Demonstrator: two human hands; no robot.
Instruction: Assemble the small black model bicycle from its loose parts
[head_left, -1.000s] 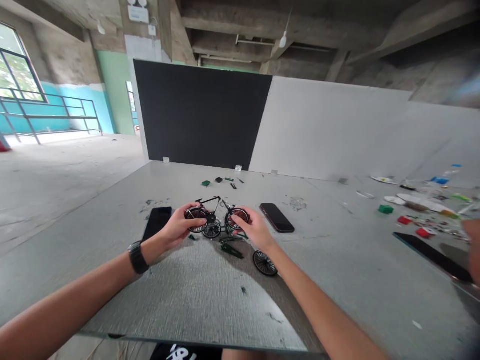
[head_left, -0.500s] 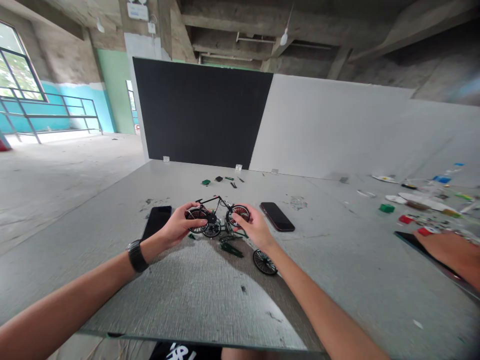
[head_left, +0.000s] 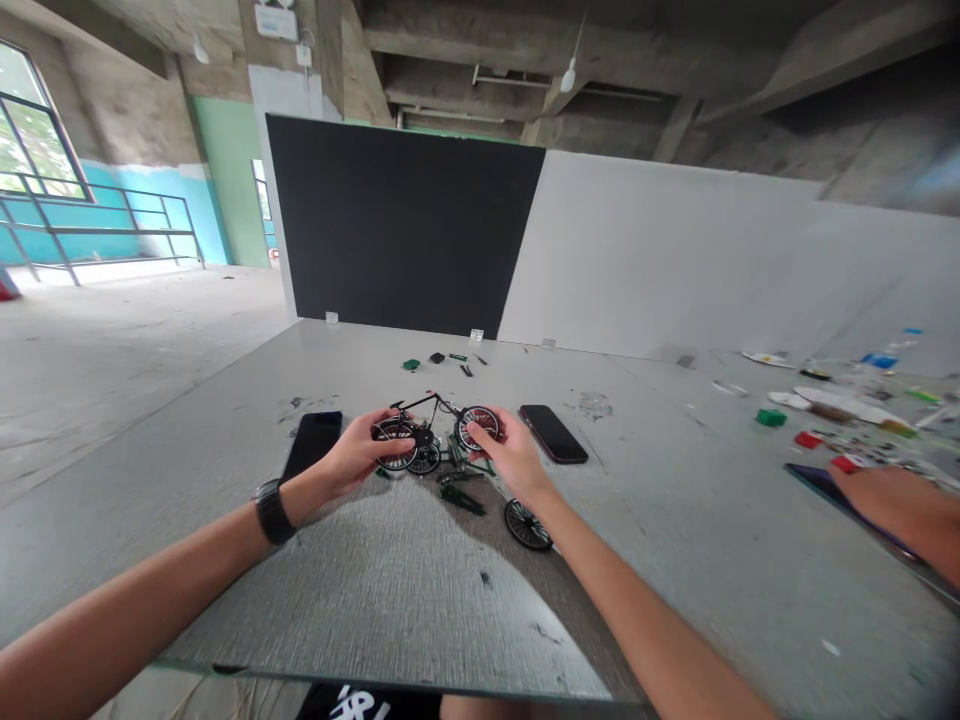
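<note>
"While the left hand (head_left: 355, 450) and the right hand (head_left: 510, 455) are working close to each other, what are they gripping?"

"Both are clamping a small model bicycle (head_left: 423, 437). The left one is holding the rear wheel (head_left: 393, 447), its thumb lying across the near side and its fingers wrapping behind."

"And the right one?"

"It is pinching the front wheel (head_left: 478, 428) between thumb and fingers, so neither is standing wide. Whether that wheel is joining the frame (head_left: 417, 403), I cannot tell; the spot is showing too small."

"How is the bicycle looking?"

"It is sitting upright between the two hands, above the tabletop (head_left: 360, 600), showing a thin black frame, a saddle near the left fingers and dark tyres with fine spokes."

"What is lying around them?"

"Between the hands, another spoked wheel (head_left: 425, 459) is showing just behind the bicycle, near a dark green piece (head_left: 463, 499). A loose wheel (head_left: 526, 525) is lying beside the right forearm. One phone (head_left: 315, 440) is resting left of the left hand, another phone (head_left: 553, 433) right of the right hand, and small black and green pieces (head_left: 411, 365) are lying beyond both."

"Anyone else?"

"Well to the right, another person's hand (head_left: 900, 505) is showing over a dark flat device (head_left: 814, 491)."
</note>
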